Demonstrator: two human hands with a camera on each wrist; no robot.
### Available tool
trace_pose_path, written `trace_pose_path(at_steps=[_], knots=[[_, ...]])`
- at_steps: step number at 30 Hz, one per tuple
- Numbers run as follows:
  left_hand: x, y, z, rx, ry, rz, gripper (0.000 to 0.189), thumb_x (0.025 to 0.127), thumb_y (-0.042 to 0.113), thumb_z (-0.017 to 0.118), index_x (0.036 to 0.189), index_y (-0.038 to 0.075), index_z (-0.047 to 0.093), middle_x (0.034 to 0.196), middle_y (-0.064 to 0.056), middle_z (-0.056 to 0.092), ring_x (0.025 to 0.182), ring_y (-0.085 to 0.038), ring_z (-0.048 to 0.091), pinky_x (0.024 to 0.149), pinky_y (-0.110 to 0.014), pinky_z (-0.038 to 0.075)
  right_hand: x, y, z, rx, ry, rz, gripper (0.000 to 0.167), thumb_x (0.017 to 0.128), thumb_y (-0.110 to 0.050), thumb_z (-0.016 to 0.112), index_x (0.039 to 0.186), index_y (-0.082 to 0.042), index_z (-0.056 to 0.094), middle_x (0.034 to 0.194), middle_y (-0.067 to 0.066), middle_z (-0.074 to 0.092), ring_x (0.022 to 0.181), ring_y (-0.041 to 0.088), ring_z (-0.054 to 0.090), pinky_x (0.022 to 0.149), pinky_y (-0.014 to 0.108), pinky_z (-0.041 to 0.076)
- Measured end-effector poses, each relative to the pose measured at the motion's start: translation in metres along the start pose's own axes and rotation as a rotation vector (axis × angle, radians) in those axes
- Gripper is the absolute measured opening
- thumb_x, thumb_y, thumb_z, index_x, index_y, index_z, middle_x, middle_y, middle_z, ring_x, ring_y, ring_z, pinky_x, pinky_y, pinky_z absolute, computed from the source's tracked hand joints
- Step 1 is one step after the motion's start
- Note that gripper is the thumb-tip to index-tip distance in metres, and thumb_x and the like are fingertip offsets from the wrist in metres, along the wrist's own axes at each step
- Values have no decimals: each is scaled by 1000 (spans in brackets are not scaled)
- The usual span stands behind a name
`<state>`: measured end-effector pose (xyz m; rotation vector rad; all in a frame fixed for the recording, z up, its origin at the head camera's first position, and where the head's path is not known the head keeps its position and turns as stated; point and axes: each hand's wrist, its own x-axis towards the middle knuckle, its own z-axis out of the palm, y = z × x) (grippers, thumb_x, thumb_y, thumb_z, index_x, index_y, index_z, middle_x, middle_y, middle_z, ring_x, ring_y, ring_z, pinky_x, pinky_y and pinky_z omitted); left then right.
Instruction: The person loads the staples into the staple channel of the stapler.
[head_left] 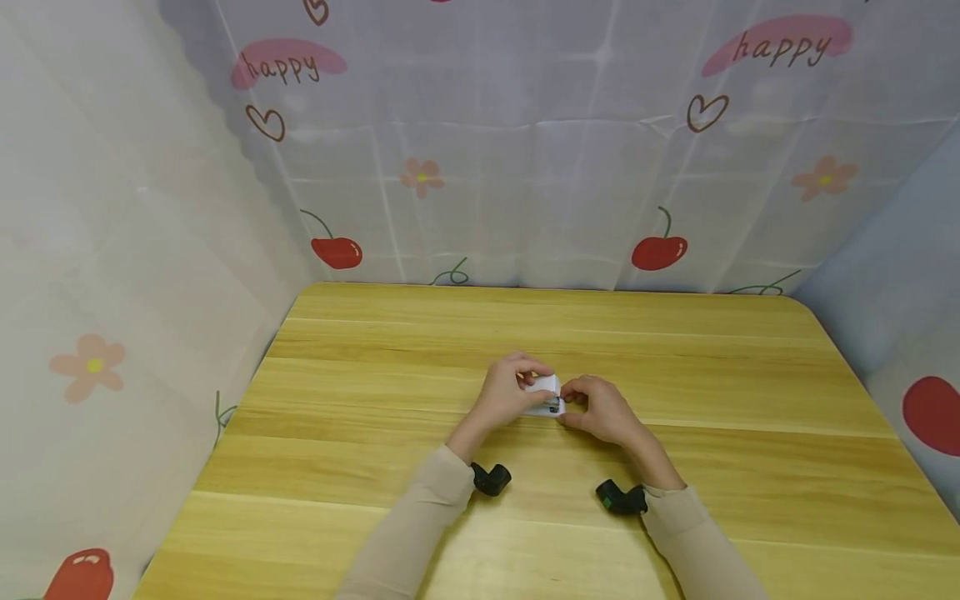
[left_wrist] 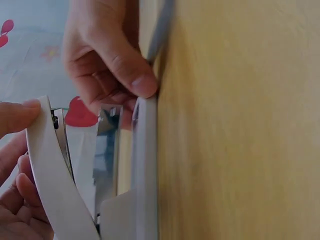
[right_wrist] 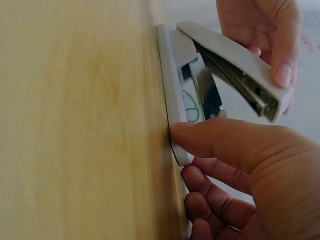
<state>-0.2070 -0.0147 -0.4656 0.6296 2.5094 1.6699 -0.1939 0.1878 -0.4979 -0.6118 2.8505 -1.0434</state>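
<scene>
A white stapler [head_left: 543, 385] sits on the table with its cover [left_wrist: 47, 165] swung up, away from the metal staple channel [left_wrist: 106, 165] and the base [left_wrist: 146, 170]. My left hand [head_left: 504, 390] pinches the raised cover near its front end, thumb on one side and fingers on the other. At the front end of the base, my right hand [head_left: 606, 410] holds on, its thumb [right_wrist: 215, 140] lying on the edge. Whether staples lie in the channel is too unclear to tell.
The wooden table [head_left: 375, 333] spans the space in front of me. Black wrist devices [head_left: 492, 480] stick out by both sleeves. A printed curtain [head_left: 487, 125] with hearts, flowers and cherries hangs behind the far edge and along the sides.
</scene>
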Motion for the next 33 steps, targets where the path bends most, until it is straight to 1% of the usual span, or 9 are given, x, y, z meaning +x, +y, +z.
trace_pose_path(at_steps=[4,9,16,24,27,29,31,33], knots=[[1,-3,8,45,0,-14,25,77,8,83,101,6,76,103,-4,67,80,-9,54,71,-19,49,0,0,0,5,-6,5,24,77,-16,82,96,-7,70,90,3,65,81,14,56,72,30,48],[1,-6,14,67,9,-17,24,75,6,84,98,7,77,99,-3,67,79,-9,54,69,-18,47,1,0,0,14,-11,10,25,78,-16,81,98,-7,71,92,4,65,83,16,57,73,32,49],[0,-7,18,88,12,-20,24,75,7,84,99,8,77,99,-2,67,79,-8,55,69,-18,47,0,0,-1,18,-18,21,25,78,-16,81,99,-6,71,93,5,65,83,16,56,74,32,48],[1,-8,20,108,9,-25,27,75,9,84,101,10,76,99,-1,67,79,-7,55,71,-18,47,0,2,-1,16,-7,18,25,78,-14,81,99,-5,71,93,6,65,82,17,57,73,33,49],[0,-8,18,92,-3,-10,31,77,9,83,106,7,75,103,-3,66,81,-9,56,71,-18,49,-1,3,-1,19,-9,12,26,79,-15,81,100,-3,71,94,7,66,84,19,59,75,35,51],[-3,-7,13,88,-3,16,33,79,9,82,110,4,73,109,-5,64,85,-12,58,73,-19,51,-2,4,-4,23,-17,16,30,80,-17,81,104,-2,70,97,8,67,88,21,61,77,37,53],[-7,-7,4,99,11,56,34,81,10,79,114,2,70,116,-9,62,94,-18,60,77,-23,54,-4,6,-8,22,-12,26,34,81,-18,80,108,-1,69,103,11,67,93,24,62,82,41,53],[-13,-7,-9,150,46,95,35,84,11,77,117,1,68,123,-13,60,104,-24,60,84,-32,55,-7,7,-16,4,10,42,37,84,-19,78,113,1,68,106,13,67,97,28,62,85,46,53]])
